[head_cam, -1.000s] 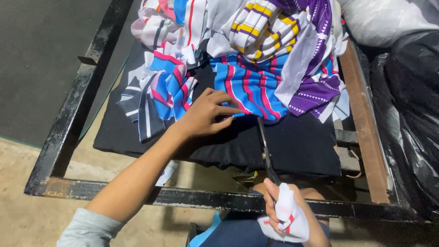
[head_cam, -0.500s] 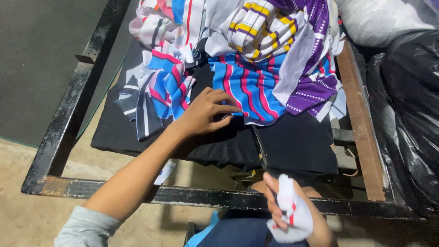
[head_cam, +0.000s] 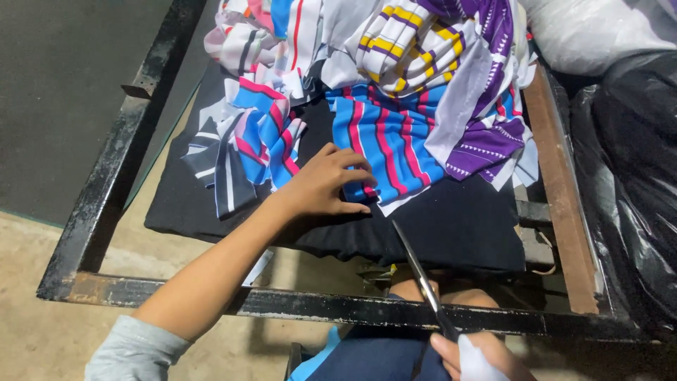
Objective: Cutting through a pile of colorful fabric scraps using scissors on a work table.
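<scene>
We see the left hand (head_cam: 321, 185) spread flat, fingers on the striped cloth (head_cam: 384, 144) atop the black cloth (head_cam: 451, 222) just beyond it; the right hand (head_cam: 476, 353), at the bottom edge, closed round the scissors (head_cam: 416, 271), blades pointing toward the left fingertips

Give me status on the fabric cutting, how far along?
Done: cut striped scraps lie heaped on the black cloth. In hand: left hand pins the blue-pink striped piece; right hand holds scissors, blades pointing at its lower edge, not yet in the fabric. Left: that piece, plus the yellow and purple striped fabrics piled behind.
</scene>
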